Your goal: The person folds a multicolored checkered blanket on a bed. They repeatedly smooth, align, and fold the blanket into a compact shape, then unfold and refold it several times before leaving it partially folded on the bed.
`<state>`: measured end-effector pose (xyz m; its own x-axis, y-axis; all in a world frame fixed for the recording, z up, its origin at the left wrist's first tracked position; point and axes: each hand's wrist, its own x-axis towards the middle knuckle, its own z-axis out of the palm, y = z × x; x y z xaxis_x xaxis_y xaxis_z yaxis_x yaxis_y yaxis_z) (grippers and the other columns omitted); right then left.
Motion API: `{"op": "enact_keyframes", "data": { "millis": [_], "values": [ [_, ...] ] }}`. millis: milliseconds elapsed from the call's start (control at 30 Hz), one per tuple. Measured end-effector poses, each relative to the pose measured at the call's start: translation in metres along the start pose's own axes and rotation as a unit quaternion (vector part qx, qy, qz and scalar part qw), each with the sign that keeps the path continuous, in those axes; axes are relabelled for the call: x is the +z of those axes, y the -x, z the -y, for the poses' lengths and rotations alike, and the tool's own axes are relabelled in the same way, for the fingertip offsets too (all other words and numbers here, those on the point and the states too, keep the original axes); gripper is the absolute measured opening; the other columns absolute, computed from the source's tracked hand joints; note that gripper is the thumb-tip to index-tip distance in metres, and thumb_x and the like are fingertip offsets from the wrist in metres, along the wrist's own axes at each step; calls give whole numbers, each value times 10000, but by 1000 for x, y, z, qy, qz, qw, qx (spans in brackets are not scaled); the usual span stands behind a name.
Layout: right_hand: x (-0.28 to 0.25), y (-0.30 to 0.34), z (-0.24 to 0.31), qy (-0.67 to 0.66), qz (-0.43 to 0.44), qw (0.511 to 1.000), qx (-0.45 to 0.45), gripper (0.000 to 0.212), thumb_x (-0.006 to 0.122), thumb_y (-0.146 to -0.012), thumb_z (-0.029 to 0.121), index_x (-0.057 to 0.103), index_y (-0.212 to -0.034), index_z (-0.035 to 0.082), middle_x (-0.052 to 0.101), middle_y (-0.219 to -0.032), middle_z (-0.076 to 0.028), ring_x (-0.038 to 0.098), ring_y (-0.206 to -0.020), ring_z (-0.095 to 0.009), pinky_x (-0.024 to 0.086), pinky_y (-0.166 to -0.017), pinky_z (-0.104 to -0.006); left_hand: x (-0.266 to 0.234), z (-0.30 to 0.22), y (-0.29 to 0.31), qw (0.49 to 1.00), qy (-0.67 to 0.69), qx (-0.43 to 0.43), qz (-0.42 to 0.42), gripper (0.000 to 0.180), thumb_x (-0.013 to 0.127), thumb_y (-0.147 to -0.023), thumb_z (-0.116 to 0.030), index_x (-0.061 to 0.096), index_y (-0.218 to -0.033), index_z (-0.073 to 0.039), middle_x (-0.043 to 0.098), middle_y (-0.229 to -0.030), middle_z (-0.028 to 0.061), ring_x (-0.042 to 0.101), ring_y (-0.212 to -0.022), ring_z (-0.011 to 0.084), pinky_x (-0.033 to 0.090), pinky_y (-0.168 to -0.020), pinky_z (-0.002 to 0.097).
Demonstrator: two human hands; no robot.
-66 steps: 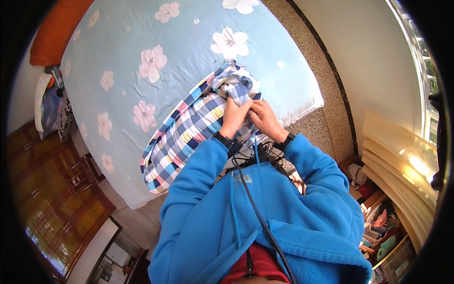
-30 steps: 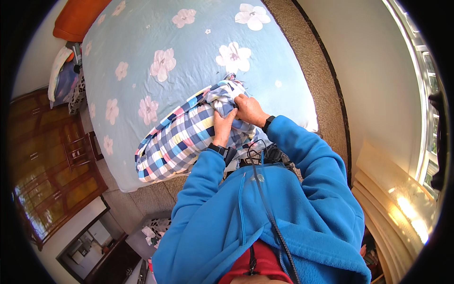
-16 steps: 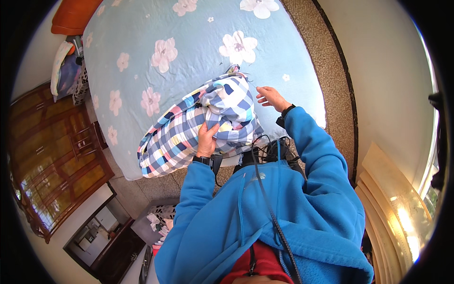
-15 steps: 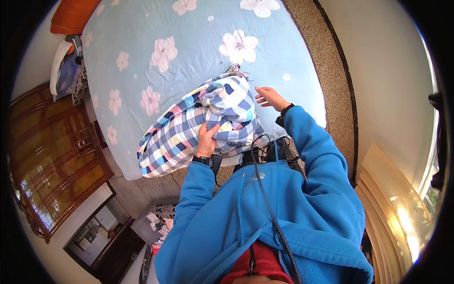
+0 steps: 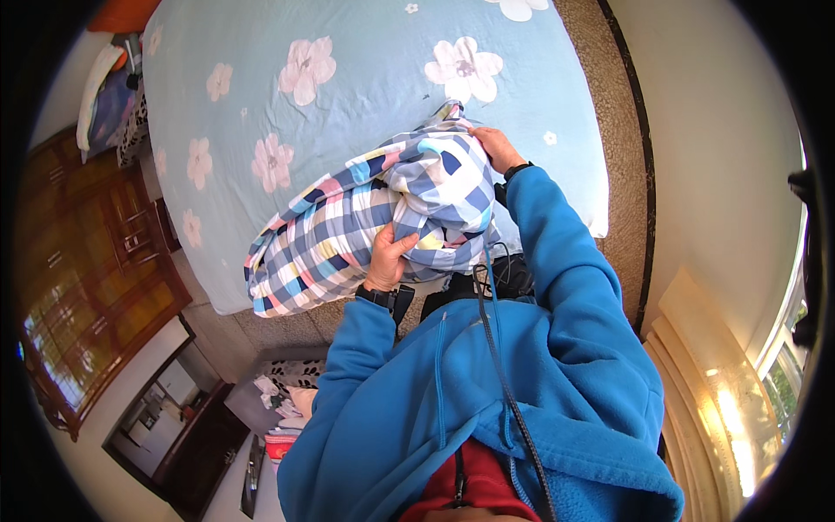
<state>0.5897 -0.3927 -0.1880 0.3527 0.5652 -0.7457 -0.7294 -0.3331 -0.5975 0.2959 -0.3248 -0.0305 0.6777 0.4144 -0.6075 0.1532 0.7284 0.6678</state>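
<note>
Okay, bundle: white, blue, navy, pink and yellow checked cloth (image 5: 348,222), puffy and loosely folded, lying on the bed's near edge, right in front of the person; long body runs to the lower left, rounded heap at the right, small pinched tip pointing up.
Left hand: this bare hand (image 5: 389,258) grips a fold at the bundle's near side, thumb on top, other fingers partly hidden by cloth.
Right hand: bare, fingers bent, this one (image 5: 494,150) is at the heap's upper right edge, below the tip; fingertips meet the cloth, can't tell if they pinch it.
Wrists: black watch-like strap (image 5: 377,297) on the left, black band (image 5: 519,170) on the right.
Bed: pale blue sheet with pinkish-white flowers (image 5: 374,52), faintly wrinkled.
Clothing: bright blue fleece jacket (image 5: 574,383) over a red top (image 5: 439,487); black braided cord (image 5: 513,396) hangs down the front.
Left side: glossy brown wooden cabinet (image 5: 96,270); grey box (image 5: 248,404) nearer the person.
Right side: speckled tan floor strip (image 5: 624,174) beside the bed, curved cream sheets (image 5: 696,383) near the window.
</note>
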Motion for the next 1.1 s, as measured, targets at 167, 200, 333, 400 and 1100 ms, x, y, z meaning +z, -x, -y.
{"op": "enact_keyframes", "data": {
  "millis": [167,200,333,400,1100],
  "values": [
    [-7,-25,5,270,-119,948,-118,312,594,-853,260,716,-884,-26,703,-825,-195,679,-785,-296,512,-719,-393,4,-4,-1,1000,4,-1,-2,299,661,-863,-43,607,-1154,-5,670,-1062,41,617,-945,129,476,-863,283],
    [-7,-32,5,320,-153,928,-117,319,581,-848,263,714,-865,-27,698,-830,-216,679,-800,-330,510,-728,-410,4,-4,-1,1000,5,-4,-2,294,656,-869,-45,606,-1155,-3,670,-1050,37,614,-934,120,479,-846,274],
    [-3,-42,-4,449,-146,873,-121,326,563,-842,266,706,-809,-25,684,-807,-227,664,-797,-383,503,-728,-444,3,-4,-1,995,-79,58,15,313,650,-934,-181,591,-1167,20,632,-998,2,565,-891,71,467,-800,237],
    [-2,-30,-8,399,-113,902,-124,303,590,-846,266,694,-841,-18,683,-764,-162,669,-759,-295,513,-694,-403,3,-9,-2,956,-250,141,-59,280,624,-947,-175,605,-1148,19,632,-1085,55,604,-904,133,482,-803,264],
    [78,134,53,431,42,842,-322,496,720,-842,307,587,-1227,24,624,-1182,-221,619,-1096,-334,497,-902,-387,3,-38,-121,688,-708,158,-17,340,452,-904,-237,618,-1184,-140,617,-1178,217,564,-1090,430,409,-957,552]
  ]
}}
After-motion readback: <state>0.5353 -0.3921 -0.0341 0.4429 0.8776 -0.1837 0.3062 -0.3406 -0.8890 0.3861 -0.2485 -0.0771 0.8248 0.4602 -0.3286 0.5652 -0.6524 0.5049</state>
